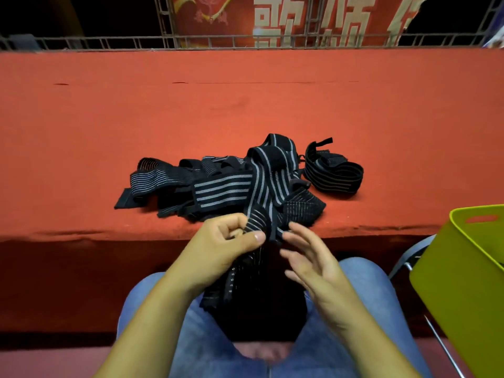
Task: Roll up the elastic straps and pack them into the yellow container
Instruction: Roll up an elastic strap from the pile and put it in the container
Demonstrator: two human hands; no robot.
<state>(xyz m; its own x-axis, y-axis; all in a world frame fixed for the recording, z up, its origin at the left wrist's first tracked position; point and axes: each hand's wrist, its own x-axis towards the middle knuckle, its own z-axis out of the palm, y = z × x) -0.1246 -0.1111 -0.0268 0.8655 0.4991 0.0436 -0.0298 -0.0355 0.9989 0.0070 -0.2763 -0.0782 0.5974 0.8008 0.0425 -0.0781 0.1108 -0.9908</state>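
My left hand (226,240) pinches 1 elastic strap (259,219) in a grip over my lap (196,331), trailing from the pile (215,186) on the counter (245,105), so my right hand (309,259), fingers spread and empty, can start rolling near the yellow container (461,274).

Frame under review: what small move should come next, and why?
Probably the right hand closes on the striped strap beside the left hand, to start rolling: its fingers are spread, holding nothing, while the strap is unrolled, pinched only by the left.
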